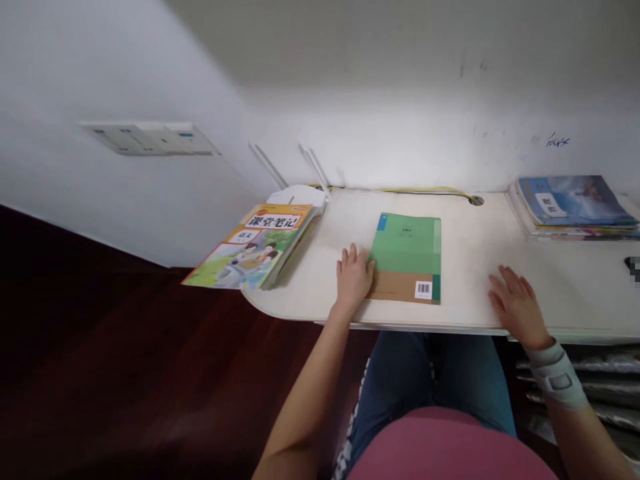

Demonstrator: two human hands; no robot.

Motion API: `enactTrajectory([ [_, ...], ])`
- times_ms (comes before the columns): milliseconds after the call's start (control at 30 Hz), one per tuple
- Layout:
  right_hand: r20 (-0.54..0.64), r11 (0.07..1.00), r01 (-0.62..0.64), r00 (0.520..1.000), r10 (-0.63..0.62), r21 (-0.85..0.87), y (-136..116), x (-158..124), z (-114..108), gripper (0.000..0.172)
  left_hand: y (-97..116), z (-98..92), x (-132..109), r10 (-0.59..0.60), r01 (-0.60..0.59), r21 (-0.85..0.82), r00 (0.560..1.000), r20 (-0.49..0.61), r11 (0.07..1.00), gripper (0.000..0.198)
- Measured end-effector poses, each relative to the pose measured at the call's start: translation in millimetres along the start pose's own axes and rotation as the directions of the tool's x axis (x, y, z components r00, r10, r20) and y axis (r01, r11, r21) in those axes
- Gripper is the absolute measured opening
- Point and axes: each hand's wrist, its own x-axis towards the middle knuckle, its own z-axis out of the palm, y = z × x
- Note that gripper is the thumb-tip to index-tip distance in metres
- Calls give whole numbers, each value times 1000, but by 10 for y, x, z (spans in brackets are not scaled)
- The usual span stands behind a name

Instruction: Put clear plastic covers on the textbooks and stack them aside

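Note:
A green and brown book lies closed on the white desk, its barcode at the lower right of the cover. My left hand rests at the book's left edge with its fingers apart, the thumb side touching the cover. To the right of the book, my right hand is over the desk top, fingers spread, holding nothing. A grey support band is around the right wrist. Left of my left hand, an orange and green notebook lies on top of other books, jutting past the desk's rounded corner.
A stack of books with a blue cover stands at the back right of the desk. Behind the notebook is a white router with upright antennas. A yellow cable runs along the wall to a cable hole.

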Motion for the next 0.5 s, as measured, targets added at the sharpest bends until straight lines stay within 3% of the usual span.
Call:
enactTrajectory([
  [133, 52, 975, 196, 978, -203, 104, -517, 128, -67, 40, 156, -152, -183, -44, 39, 105, 998, 45, 994, 45],
  [233, 126, 963, 233, 960, -250, 137, -805, 170, -27, 46, 240, -204, -239, -72, 59, 126, 992, 104, 990, 48],
  [367, 164, 972, 186, 964, -209, 144, -911, 161, 50, 50, 255, -207, -241, -90, 80, 76, 988, 128, 994, 46],
  [500, 160, 980, 146, 973, -167, 134, -937, 166, 77, 53, 236, -218, -219, -81, 85, -40, 993, 81, 996, 43],
])
